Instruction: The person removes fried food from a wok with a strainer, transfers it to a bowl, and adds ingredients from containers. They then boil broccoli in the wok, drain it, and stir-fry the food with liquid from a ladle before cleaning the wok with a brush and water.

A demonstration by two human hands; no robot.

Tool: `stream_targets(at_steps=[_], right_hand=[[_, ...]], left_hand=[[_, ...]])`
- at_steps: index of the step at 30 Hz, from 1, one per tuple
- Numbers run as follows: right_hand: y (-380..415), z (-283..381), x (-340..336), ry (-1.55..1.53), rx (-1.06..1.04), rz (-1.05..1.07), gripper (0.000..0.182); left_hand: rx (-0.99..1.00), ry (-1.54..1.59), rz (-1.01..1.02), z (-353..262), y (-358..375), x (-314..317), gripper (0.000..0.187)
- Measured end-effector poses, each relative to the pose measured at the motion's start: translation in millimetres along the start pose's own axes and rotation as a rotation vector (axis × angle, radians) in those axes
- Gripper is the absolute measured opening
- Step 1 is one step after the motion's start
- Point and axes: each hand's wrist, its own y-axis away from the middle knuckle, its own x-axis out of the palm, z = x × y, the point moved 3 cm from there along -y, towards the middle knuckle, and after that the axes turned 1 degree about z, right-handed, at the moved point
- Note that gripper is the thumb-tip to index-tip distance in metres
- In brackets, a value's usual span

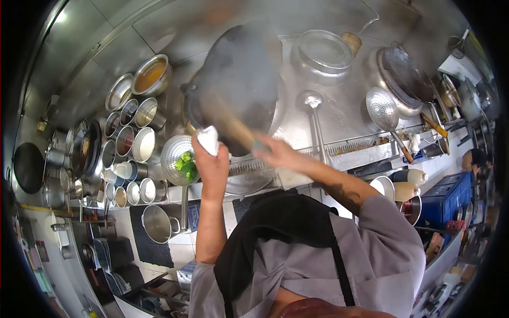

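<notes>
A large dark wok tilts up at the back, half veiled by steam. My left hand is closed on a white cloth at the wok's near left rim. In my right hand is the handle end of a brush-like tool, blurred by motion, which reaches over the wok's near side. Left of my left hand lies a perforated strainer with green leaves on it. What is inside the wok is hidden by steam and blur.
Metal seasoning pots and a bowl of brown liquid stand at left. A ladle, a lidded pot and a skimmer are right of the wok. A pot stands below the counter edge.
</notes>
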Motion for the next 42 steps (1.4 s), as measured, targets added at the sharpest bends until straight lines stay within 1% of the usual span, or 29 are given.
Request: stream_targets(at_steps=[1, 2, 3, 5, 6, 7, 8, 9, 10, 11, 12, 13, 14, 16, 17, 18, 22, 24, 25, 27, 28, 29, 30, 31, 33, 36, 38, 39, 42], right_hand=[[30.0, -8.7, 7.4, 0.122, -0.186, -0.019, 0.059], [54.2, -38.3, 1.1, 0.218, -0.011, 0.108, 0.058], [82.3, -72.2, -11.6, 0.311, 0.166, 0.237, 0.056], [106.7, -153.3, -62.5, 0.589, 0.525, 0.214, 0.055], [96.6, -153.5, -92.2, 0.666, 0.548, 0.082, 0.055], [83.0, -143.9, -119.6, 0.74, 0.567, -0.047, 0.055], [70.2, -128.5, -138.5, 0.686, 0.608, -0.114, 0.054], [64.9, -118.0, -149.5, 0.631, 0.651, -0.181, 0.052], [67.8, -117.1, -149.8, 0.634, 0.65, -0.181, 0.052], [73.4, -116.4, -149.9, 0.577, 0.684, -0.234, 0.051], [79.7, -115.8, -146.3, 0.517, 0.714, -0.281, 0.049], [89.7, -121.6, -135.7, 0.464, 0.637, -0.31, 0.049], [102.3, -130.9, -121.6, 0.409, 0.56, -0.336, 0.049], [119.8, -136.8, -97.5, 0.385, 0.755, -0.248, 0.051], [134.7, -158.2, -83.4, 0.457, 0.794, -0.257, 0.052], [131.3, -140.7, -74.6, 0.429, 0.932, -0.164, 0.052], [141.8, -127.8, -52.3, 0.485, 0.907, -0.14, 0.048], [143.3, -126.4, -52.1, 0.463, 0.935, -0.035, 0.044], [149.4, -130.0, -52.7, 0.466, 0.929, -0.022, 0.044], [165.7, -144.3, -62.0, 0.874, 0.879, -0.144, 0.039], [168.8, -141.1, -66.1, 0.859, 0.978, -0.119, 0.038], [171.7, -142.3, -67.5, 0.864, 0.972, -0.121, 0.038], [177.5, -143.1, -70.1, 0.859, 1.027, -0.13, 0.037], [182.9, -144.9, -73.0, 0.854, 1.08, -0.137, 0.036], [187.0, -155.9, -80.2, 0.858, 1.049, -0.13, 0.037], [193.7, -176.7, -85.7, 0.776, 1.072, -0.07, 0.039], [196.2, -166.1, -86.6, 0.778, 0.99, -0.169, 0.039], [203.0, -159.3, -84.2, 0.777, 0.986, -0.164, 0.039], [219.1, -126.3, -71.8, 0.756, 0.99, -0.054, 0.043]], left_hand=[[-0.056, 0.031, -0.044, 5.3, -1.7, -4.4, 0.056], [-0.079, 0.03, -0.062, 12.1, -3.0, -9.6, 0.054], [-0.032, -0.056, -0.079, 32.4, -5.5, -14.7, 0.054], [-0.13, 0.012, -0.11, 46.8, -4.9, -23.3, 0.053], [-0.13, 0.016, -0.11, 60.9, -5.2, -25.2, 0.053], [-0.198, 0.073, -0.129, 81.0, -4.5, -27.1, 0.05], [-0.267, 0.126, -0.146, 93.6, -3.3, -30.6, 0.047], [-0.271, 0.124, -0.144, 92.5, -3.5, -35.1, 0.047], [-0.414, 0.22, -0.131, 91.5, -4.6, -37.3, 0.042], [-0.555, 0.32, -0.123, 93.4, -6.4, -38.6, 0.038], [-0.59, 0.37, -0.137, 111.6, -6.9, -38.7, 0.033], [-0.588, 0.374, -0.153, 120.8, -4.2, -36.9, 0.033], [-0.655, 0.424, -0.152, 128.3, 1.2, -33.2, 0.033], [-0.756, 0.541, -0.14, 153.5, 15.2, -18.2, 0.03], [-0.797, 0.594, -0.178, 165.4, 23.4, -6.8, 0.026], [-0.821, 0.628, -0.176, 172.8, 28.7, 4.1, 0.026], [-0.869, 0.705, -0.18, 169.2, 35.6, 33.1, 0.025], [-0.872, 0.731, -0.149, 167.4, 33.4, 39.0, 0.026], [-0.886, 0.741, -0.128, 169.7, 31.7, 40.6, 0.026], [-0.902, 0.783, -0.115, 176.5, 27.7, 45.8, 0.026], [-0.896, 0.809, -0.108, 179.2, 25.9, 50.8, 0.027], [-0.889, 0.839, -0.1, 181.5, 23.1, 55.7, 0.028], [-0.938, 0.851, -0.083, 185.4, 20.0, 57.9, 0.028], [-0.932, 0.858, -0.087, 188.2, 17.3, 59.4, 0.028], [-0.922, 0.857, -0.018, 191.8, 13.2, 62.9, 0.024], [-0.967, 0.873, -0.048, 197.4, 7.6, 66.0, 0.027], [-0.973, 0.856, -0.045, 200.2, 7.0, 67.8, 0.026], [-0.981, 0.838, -0.035, 201.4, 7.1, 69.1, 0.026], [-0.996, 0.849, -0.072, 202.6, 8.5, 72.5, 0.025]])
